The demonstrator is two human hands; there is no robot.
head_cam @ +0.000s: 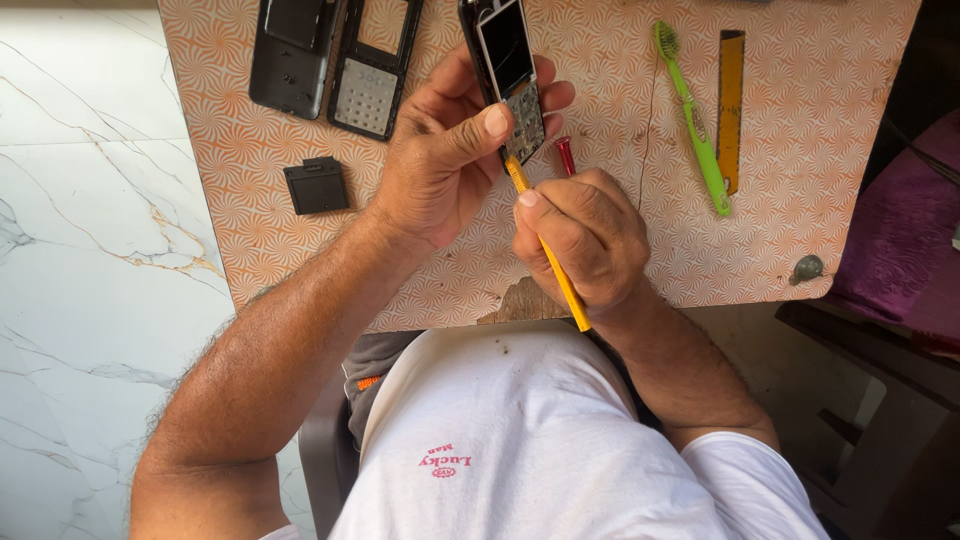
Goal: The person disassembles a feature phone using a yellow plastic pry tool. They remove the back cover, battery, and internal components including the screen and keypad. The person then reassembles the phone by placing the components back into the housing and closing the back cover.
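The left hand [440,165] holds an opened keypad phone [508,75] above the table [800,180]. The fingers are closed around the lower part of the phone, and the thumb [470,135] lies across its front, near the bare key board. The phone stands almost upright in the picture, with its dark screen toward the far side and a little tilted to the left.

The right hand [585,240] is closed around a thin yellow tool [548,250], like a pen grip. The tool runs diagonally from the near right, where its end comes out under the hand, to the far left, where its tip touches the lower edge of the phone just beside the left thumb. Just beside this hand, on the far side, a small red piece [565,155] rests on the table; I cannot tell what it is.

On the far left of the table lie a black back cover [290,55] and, touching it on the right, a front frame with grey keypad [370,70]. Nearer, a small black square part [316,186] lies alone. On the right side a green toothbrush [695,125] and an orange flat tool [730,105] lie side by side, well apart from the hands. A small grey round thing [807,268] sits at the near right edge.
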